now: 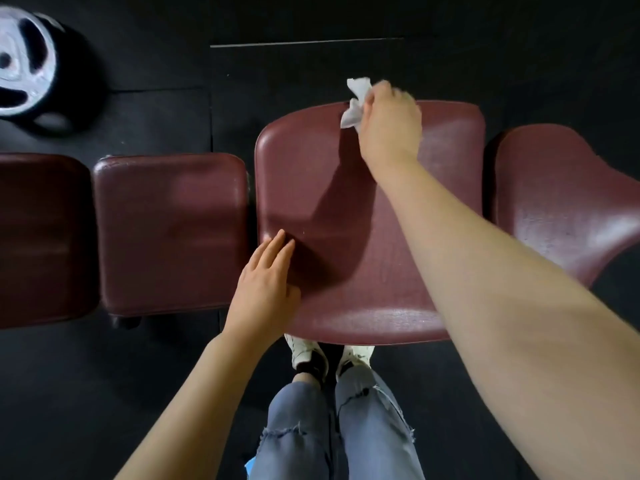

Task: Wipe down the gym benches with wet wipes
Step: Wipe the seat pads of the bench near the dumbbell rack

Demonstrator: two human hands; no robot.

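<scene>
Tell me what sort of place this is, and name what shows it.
Most likely a gym's weights area. A silver metal weight plate lies on the black rubber-tile floor, and dark red padded vinyl bench cushions stand in a row, one being wiped with a white wet wipe by the right hand.

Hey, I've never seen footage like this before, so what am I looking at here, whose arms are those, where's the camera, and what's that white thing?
There is no machine here. One wide-angle camera is worn on a person's head and looks down, so the two bare arms, the jeans and the shoes are the wearer's own. Below is a row of dark red padded gym bench pads on a black floor. The person stands at the large middle pad. The right hand reaches to the pad's far edge and grips a crumpled white wet wipe. The left hand lies flat, fingers straight, on the pad's near left part. A smaller pad sits to the left, another pad to the right. A silver weight plate is at upper left.
</scene>
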